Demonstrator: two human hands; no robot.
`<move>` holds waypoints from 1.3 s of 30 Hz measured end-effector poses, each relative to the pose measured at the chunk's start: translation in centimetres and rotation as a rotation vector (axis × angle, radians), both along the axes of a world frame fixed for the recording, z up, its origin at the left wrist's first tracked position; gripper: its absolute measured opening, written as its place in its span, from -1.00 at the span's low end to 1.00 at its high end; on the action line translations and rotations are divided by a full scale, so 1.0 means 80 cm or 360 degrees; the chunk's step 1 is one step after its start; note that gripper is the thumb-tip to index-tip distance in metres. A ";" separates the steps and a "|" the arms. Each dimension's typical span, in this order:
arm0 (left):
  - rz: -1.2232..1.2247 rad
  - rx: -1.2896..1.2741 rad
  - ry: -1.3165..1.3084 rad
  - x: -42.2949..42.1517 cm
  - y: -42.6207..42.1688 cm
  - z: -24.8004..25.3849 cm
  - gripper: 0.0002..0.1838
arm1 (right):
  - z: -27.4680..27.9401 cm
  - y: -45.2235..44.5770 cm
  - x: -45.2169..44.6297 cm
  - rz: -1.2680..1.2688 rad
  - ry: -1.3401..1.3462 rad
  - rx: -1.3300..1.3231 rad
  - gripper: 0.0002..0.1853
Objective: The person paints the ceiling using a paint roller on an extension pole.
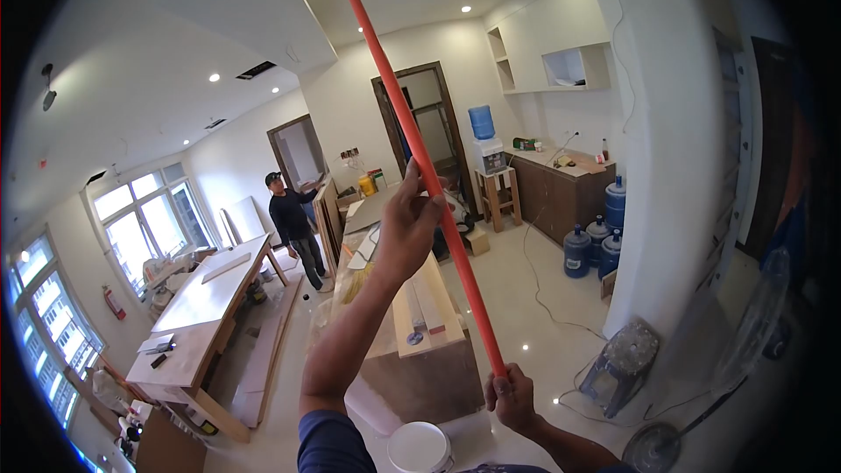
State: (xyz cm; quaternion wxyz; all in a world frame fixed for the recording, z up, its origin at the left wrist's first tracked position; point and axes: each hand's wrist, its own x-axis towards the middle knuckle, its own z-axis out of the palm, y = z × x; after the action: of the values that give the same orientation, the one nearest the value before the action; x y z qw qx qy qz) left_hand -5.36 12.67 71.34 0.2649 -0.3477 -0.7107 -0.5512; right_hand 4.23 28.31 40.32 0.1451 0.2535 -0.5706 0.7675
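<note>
A long red pole (399, 101) runs slantwise through the view, its upper end near the ceiling at the top edge. My left hand (410, 226) is raised and closed round the pole at about mid-length. Lower down, my right hand (512, 396) grips the pole close to its bottom end, fingers wrapped round it. Whatever may be fixed to the top end is out of view. Below my hands stands a white bucket (419, 447) with a pale round top. Just ahead is a wooden bench (420, 377) with strips and tools on it.
A person (293, 223) in dark clothes stands by upright panels at the left. A long worktable (201, 298) runs along the windows. To the right are a stool (620, 363), a cable (561, 320) on the floor, water jugs (578, 250) and a white column (657, 140).
</note>
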 end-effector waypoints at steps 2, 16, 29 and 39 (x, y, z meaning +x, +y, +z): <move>0.0017 0.0020 -0.0021 0.012 0.007 -0.003 -0.24 | -0.003 0.006 0.010 0.0025 -0.0036 -0.0008 -0.56; 0.0160 0.0040 0.0042 0.045 -0.010 -0.014 -0.26 | -0.002 -0.003 0.042 0.0047 -0.0051 0.0023 -0.74; 0.0090 0.0013 0.0010 -0.045 -0.080 0.025 -0.29 | 0.044 -0.076 -0.033 -0.0021 -0.0033 -0.0001 -0.76; -0.0015 0.0061 -0.0004 -0.196 -0.155 0.066 -0.41 | 0.099 -0.153 -0.153 -0.0116 -0.0040 0.0040 -0.67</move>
State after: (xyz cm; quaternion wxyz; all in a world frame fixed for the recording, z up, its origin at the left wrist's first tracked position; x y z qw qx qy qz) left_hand -21.06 0.27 76.64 0.2680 -0.3453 -0.6986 -0.5664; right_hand -8.02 16.03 48.23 0.1627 0.2246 -0.5909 0.7576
